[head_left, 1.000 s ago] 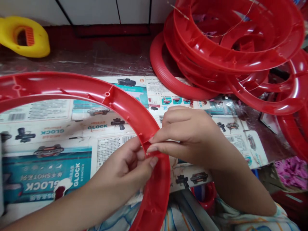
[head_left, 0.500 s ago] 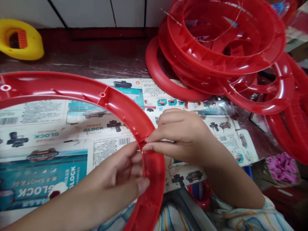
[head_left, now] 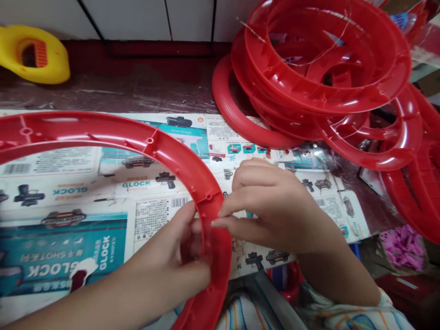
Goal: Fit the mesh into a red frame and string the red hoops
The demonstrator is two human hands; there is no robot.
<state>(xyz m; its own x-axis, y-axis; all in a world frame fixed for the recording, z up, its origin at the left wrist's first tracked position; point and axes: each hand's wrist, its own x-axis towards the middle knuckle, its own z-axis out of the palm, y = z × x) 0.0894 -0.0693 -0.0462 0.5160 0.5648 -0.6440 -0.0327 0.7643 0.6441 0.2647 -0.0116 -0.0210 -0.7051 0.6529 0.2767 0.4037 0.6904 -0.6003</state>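
A large red plastic ring [head_left: 120, 133], its hollow ribbed side up with small screw posts inside, runs from the left edge down to my lap. My left hand [head_left: 175, 259] is closed around the ring's right side, thumb over the inner rim and fingers beneath. Over the outer rim, just below one of the posts, is my right hand [head_left: 271, 206]. Its thumb and forefinger are pressed together in a pinch, and the other fingers are curled. Whatever sits between those fingertips is too small to make out.
Flattened printed cardboard [head_left: 110, 192] covers the dark red table [head_left: 144, 87]. A stack of red rings [head_left: 285, 87] stands at the back right, a loose wire across it. At the back left lies a yellow plastic part [head_left: 57, 64]. Pink pieces [head_left: 402, 247] fill a container lower right.
My right hand's pinched fingertips have moved from beside the screw post down and outward to the ring's outer rim. My left hand keeps its hold, and the ring has shifted slightly.
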